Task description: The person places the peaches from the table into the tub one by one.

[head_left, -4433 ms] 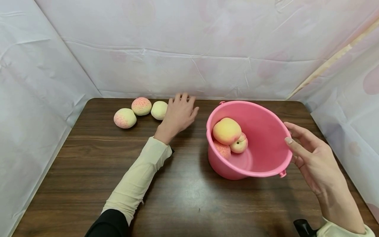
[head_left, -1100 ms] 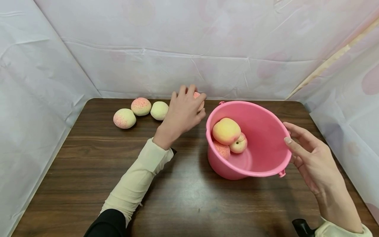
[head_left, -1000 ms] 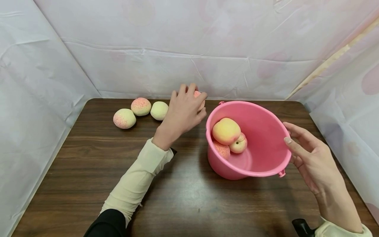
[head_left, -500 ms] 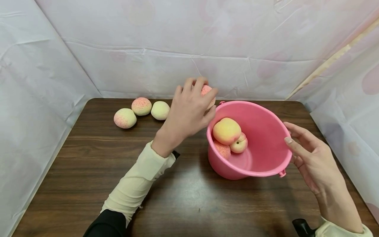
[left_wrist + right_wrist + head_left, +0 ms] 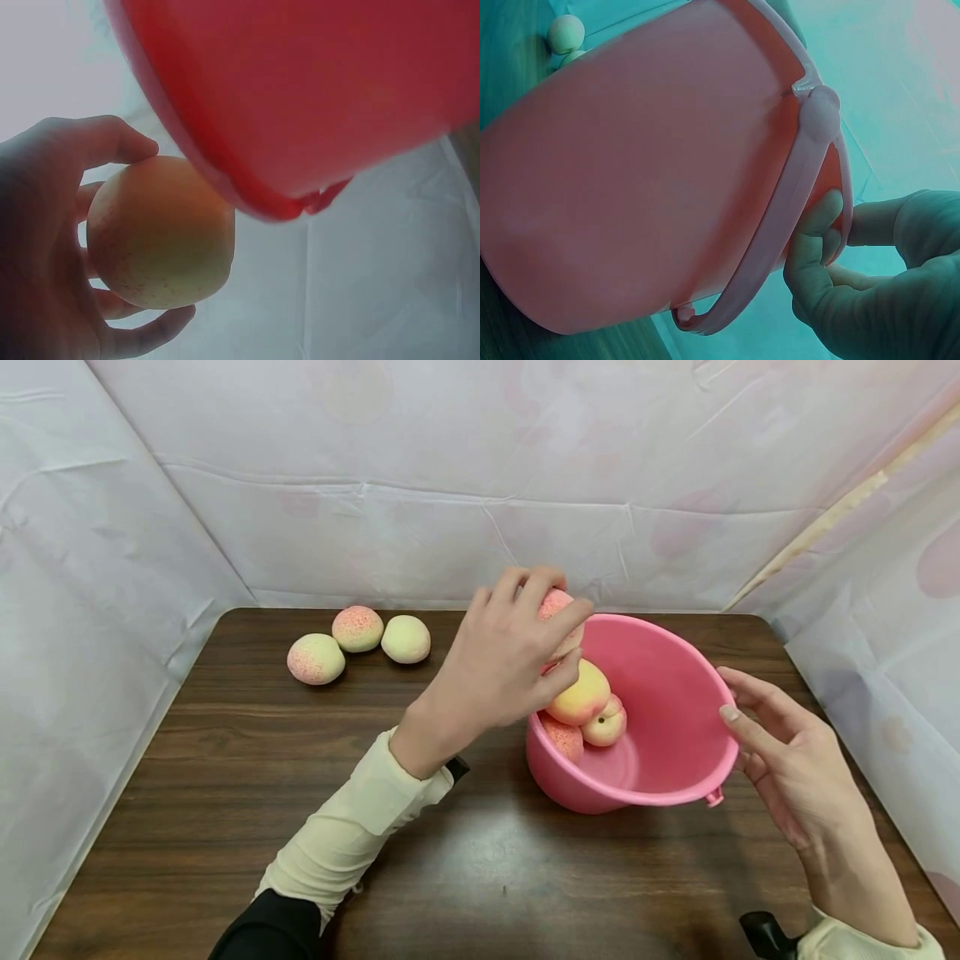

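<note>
I count three peaches (image 5: 357,630) on one table (image 5: 480,852), three more peaches (image 5: 588,693) showing in one pink bucket (image 5: 671,718), one held peach (image 5: 557,618), my one left hand (image 5: 497,664) and one right hand (image 5: 801,768).

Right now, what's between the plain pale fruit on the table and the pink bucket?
Left hand, gripping a pink-speckled fruit, and a strip of tabletop. Shows in the head view.

Head view is evenly bright; soft glare marks the dark-brown wood-grain tabletop (image 5: 487,852). Left wrist view is hazy, the bare left hand (image 5: 56,232) backlit. Right wrist view shows cyan cast.
</note>
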`<act>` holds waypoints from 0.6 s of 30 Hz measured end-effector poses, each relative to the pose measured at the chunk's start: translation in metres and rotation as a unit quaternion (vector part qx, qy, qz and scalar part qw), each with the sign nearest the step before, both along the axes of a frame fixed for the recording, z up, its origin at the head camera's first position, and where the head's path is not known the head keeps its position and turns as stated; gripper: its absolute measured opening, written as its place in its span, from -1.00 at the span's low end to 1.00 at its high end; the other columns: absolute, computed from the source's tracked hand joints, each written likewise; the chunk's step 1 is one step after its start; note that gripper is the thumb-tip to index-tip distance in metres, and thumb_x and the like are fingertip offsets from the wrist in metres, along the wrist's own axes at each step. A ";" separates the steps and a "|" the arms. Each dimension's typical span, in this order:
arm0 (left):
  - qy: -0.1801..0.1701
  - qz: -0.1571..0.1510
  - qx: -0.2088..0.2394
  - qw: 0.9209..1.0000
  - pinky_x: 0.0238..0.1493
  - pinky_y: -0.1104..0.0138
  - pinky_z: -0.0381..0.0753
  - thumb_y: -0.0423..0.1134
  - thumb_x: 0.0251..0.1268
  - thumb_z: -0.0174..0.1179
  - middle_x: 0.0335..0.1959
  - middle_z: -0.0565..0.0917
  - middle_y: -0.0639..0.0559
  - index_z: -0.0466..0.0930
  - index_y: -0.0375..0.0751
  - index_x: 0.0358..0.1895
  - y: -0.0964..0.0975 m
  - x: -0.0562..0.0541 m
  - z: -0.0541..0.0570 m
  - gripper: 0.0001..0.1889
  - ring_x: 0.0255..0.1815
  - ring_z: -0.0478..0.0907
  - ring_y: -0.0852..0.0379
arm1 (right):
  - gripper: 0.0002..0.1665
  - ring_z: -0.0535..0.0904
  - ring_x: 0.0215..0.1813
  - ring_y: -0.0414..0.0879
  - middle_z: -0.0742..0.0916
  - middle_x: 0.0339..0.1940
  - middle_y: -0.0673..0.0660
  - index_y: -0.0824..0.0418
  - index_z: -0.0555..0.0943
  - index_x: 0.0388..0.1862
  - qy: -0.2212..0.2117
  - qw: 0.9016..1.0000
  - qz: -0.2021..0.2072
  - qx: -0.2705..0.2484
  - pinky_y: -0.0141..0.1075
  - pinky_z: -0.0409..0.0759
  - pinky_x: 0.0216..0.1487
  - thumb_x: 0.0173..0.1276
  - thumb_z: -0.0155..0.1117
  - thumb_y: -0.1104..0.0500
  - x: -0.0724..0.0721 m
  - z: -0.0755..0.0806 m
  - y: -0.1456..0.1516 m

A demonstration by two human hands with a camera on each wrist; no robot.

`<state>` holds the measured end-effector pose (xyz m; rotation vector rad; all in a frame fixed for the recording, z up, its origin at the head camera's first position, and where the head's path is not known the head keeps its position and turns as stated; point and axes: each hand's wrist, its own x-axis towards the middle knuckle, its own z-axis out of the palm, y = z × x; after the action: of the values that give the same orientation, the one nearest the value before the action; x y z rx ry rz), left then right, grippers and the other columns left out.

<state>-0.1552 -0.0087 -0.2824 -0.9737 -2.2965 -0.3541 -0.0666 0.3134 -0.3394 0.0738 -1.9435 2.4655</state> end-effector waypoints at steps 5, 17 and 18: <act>-0.012 -0.011 -0.019 1.000 -0.01 0.06 0.60 -0.08 0.37 0.11 0.24 0.57 -0.06 0.62 0.11 0.24 0.007 0.005 -0.001 -0.60 0.26 0.50 -0.10 | -0.41 0.76 -0.04 -0.16 0.66 0.15 0.11 0.29 0.42 0.52 -0.001 1.000 0.001 -0.002 -0.39 0.76 -0.19 0.56 0.00 0.51 -0.001 0.000 0.000; -0.085 -0.060 -0.058 0.993 0.00 0.16 0.60 0.01 0.36 0.16 0.29 0.53 0.01 0.60 0.16 0.22 0.023 0.016 -0.002 -0.61 0.26 0.49 -0.02 | -0.41 0.76 -0.04 -0.15 0.68 0.14 0.11 0.29 0.43 0.51 0.000 1.000 0.004 -0.012 -0.37 0.77 -0.21 0.55 -0.01 0.53 0.000 -0.001 0.000; -0.096 -0.067 -0.062 0.991 -0.01 0.18 0.59 0.01 0.36 0.16 0.28 0.52 0.03 0.60 0.16 0.23 0.025 0.017 -0.002 -0.61 0.24 0.48 0.00 | -0.41 0.76 -0.03 -0.15 0.68 0.14 0.11 0.29 0.43 0.51 0.000 1.000 0.005 -0.012 -0.37 0.77 -0.21 0.55 -0.01 0.53 0.000 -0.001 0.000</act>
<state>-0.1386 0.0159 -0.2842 -1.2075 -2.4554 -0.3778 -0.0666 0.3136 -0.3405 0.0841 -1.9167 2.4940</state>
